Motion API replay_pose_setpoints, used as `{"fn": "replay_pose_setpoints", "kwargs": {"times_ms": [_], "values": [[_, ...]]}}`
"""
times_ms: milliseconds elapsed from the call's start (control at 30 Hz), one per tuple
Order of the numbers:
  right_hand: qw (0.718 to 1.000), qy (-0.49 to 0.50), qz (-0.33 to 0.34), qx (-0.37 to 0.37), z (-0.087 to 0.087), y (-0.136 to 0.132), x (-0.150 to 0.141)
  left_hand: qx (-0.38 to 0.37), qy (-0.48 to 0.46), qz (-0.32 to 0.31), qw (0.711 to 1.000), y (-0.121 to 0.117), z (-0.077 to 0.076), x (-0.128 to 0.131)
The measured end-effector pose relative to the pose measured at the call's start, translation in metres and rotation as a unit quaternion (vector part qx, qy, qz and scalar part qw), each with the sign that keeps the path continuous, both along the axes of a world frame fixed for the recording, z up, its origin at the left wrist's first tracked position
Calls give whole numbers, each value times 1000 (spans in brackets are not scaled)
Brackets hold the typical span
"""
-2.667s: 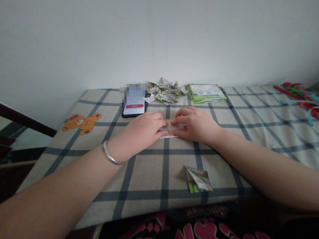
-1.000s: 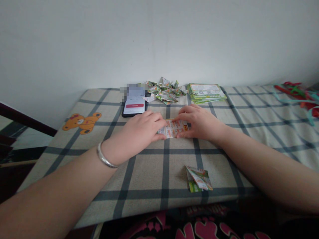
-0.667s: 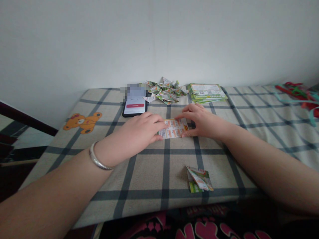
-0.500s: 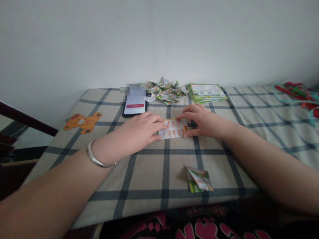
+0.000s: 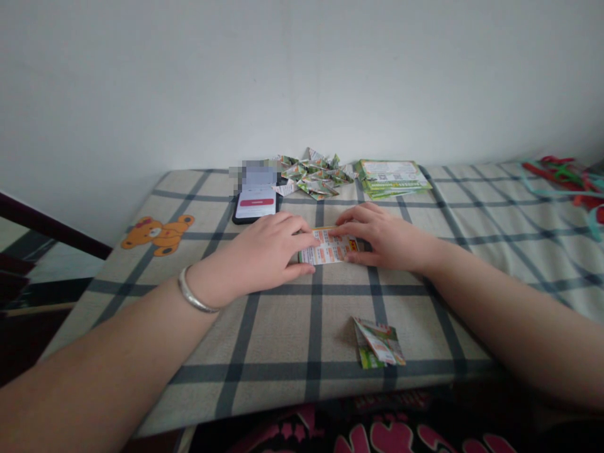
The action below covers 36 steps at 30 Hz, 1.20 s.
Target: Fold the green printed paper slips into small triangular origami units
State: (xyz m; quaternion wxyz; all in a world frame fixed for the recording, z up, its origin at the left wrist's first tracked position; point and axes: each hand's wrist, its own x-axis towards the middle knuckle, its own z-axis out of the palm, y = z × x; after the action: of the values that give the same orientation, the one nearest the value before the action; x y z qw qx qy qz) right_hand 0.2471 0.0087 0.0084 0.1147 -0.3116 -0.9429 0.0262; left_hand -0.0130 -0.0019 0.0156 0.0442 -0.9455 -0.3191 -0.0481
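Observation:
In front of me a folded printed paper [image 5: 330,247], white with orange blocks of text, lies flat on the tablecloth. My left hand [image 5: 268,251] grips its left end, index finger on top and thumb at the near edge. At the other end my right hand [image 5: 382,238] holds it between thumb and bent fingers. Both palms face down and cover the ends of the paper. Nearer to me, apart from both hands, rests a folded paper piece [image 5: 379,343] in green and white, with a slanting flap.
Behind the hands lie a phone [image 5: 257,202], a heap of folded paper pieces [image 5: 316,173] and a stack of green-edged flyers [image 5: 394,176]. A bear cut-out [image 5: 158,234] is at left. Red and teal strips [image 5: 564,176] lie far right. A wall [image 5: 302,82] closes the back.
Compared with the oldest frame, my hands have slid apart along the paper, so more print shows. Since half a second ago, my right fingers have shifted slightly left onto the paper.

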Motion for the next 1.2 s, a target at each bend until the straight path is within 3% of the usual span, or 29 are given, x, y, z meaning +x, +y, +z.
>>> {"fn": "replay_pose_setpoints", "kwargs": {"times_ms": [233, 500, 767, 1200], "values": [[999, 3, 44, -9, 2, -6, -7, 39, -15, -24, 999, 1, -3, 1], [997, 27, 54, 39, -2, 0, -10, 93, -30, -94, 991, 6, -12, 4], [995, 51, 78, 27, -8, 1, -12, 93, -68, -118, 986, 13, -17, 2], [997, -8, 64, 53, 3, -9, -18, 129, 34, -106, 985, -1, -2, 6]]}}
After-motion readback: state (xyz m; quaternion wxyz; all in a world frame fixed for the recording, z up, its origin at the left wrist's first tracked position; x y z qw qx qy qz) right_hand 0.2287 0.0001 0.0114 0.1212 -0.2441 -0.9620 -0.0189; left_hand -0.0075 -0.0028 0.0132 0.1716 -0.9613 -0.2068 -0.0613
